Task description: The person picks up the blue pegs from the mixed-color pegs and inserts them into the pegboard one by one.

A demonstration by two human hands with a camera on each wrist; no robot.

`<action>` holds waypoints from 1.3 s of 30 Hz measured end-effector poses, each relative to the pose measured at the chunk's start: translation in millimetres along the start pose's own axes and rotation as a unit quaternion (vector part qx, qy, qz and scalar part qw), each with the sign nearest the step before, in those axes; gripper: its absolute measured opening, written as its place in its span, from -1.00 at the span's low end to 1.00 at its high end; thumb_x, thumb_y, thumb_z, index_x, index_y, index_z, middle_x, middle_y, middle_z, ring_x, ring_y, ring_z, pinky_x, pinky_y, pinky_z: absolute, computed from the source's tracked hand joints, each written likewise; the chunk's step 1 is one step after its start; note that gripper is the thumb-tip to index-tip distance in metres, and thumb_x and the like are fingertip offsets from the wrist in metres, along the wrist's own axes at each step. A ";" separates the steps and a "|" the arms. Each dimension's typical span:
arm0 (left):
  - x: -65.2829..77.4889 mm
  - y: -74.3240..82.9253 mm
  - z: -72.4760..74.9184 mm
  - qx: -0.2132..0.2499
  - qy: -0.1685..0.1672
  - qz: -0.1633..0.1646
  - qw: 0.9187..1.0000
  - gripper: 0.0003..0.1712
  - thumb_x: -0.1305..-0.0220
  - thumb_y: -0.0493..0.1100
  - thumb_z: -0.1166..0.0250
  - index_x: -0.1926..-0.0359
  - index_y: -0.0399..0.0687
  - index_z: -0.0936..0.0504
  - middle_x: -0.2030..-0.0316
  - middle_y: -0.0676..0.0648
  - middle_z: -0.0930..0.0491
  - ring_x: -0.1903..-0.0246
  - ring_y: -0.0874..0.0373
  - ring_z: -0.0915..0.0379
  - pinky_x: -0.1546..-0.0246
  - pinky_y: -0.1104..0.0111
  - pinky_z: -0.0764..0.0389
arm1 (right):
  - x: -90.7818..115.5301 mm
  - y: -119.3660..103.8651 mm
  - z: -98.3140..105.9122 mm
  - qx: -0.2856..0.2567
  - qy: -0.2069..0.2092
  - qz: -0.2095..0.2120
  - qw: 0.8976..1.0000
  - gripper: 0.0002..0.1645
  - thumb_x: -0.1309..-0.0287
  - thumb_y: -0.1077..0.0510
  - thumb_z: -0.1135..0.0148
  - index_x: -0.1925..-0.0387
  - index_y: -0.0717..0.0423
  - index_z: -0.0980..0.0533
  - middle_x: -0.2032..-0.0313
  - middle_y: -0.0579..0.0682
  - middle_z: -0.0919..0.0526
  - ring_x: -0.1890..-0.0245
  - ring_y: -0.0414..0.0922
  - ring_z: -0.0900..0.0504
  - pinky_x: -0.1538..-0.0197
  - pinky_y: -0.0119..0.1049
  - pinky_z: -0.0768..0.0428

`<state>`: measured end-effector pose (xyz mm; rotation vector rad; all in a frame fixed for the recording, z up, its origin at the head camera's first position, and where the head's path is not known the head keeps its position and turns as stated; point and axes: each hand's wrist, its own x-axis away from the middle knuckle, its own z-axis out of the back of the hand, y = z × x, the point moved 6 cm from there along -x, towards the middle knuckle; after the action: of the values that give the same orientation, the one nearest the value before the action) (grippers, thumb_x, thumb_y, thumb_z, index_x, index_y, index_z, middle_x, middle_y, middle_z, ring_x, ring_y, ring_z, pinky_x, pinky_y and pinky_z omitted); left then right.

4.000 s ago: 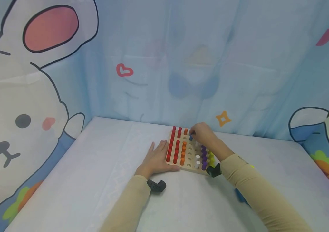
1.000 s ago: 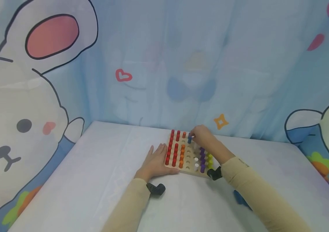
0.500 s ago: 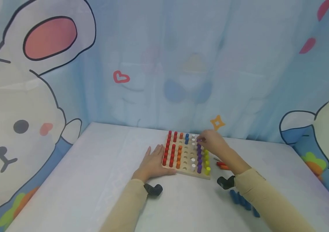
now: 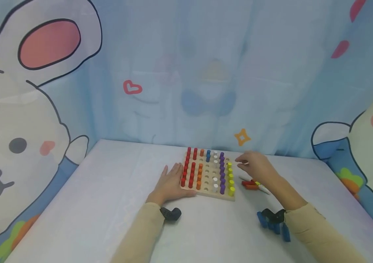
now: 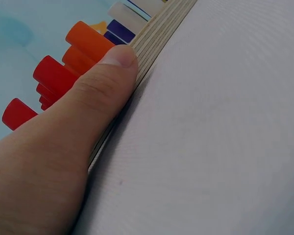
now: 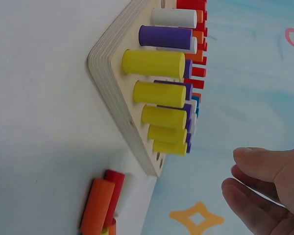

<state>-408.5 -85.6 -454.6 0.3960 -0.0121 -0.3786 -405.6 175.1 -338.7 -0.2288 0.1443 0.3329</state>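
A wooden pegboard [image 4: 217, 196] with columns of red, orange, blue, white, purple and yellow pegs lies near the back of the table. Two blue pegs [image 4: 208, 158] stand at the far end of their column, with bare holes in front of them. My left hand [image 4: 168, 185] rests along the board's left side, fingers straight, its thumb [image 5: 100, 81] against the front edge. Off the board's back right corner, my right hand [image 4: 259, 166] hovers with fingers loosely bent and nothing between them. Bare holes show behind the yellow pegs [image 6: 159, 93] in the right wrist view.
Loose red [image 4: 247, 182], orange and white pegs, with a bit of yellow, lie right of the board under the right hand. Several blue pegs [image 4: 275, 227] lie nearer, partly behind the black wrist device [image 4: 273, 216]. A printed curtain [image 4: 160, 109] hangs behind the table.
My right hand has left the back blue pegs, passed over the purple column and moved right, off the board. A second blue peg now stands in its column. The left hand stays put.
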 end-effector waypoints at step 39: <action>2.0 1.7 -0.9 0.009 -0.008 0.002 1.000 0.41 0.17 0.69 -0.08 -0.49 -0.10 0.09 -0.50 -0.05 0.09 -0.50 0.14 0.29 -0.49 0.09 0.37 | 138.8 71.6 -9.3 -0.003 -0.090 -0.069 0.994 -0.51 0.08 0.20 -0.43 0.02 0.17 -0.60 0.12 0.14 -0.63 0.20 0.03 -0.66 0.21 -0.12 -0.70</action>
<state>-405.9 -84.6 -455.0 0.4104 -0.0311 -0.3783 -301.0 281.2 -386.5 -0.2119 -0.0506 0.2153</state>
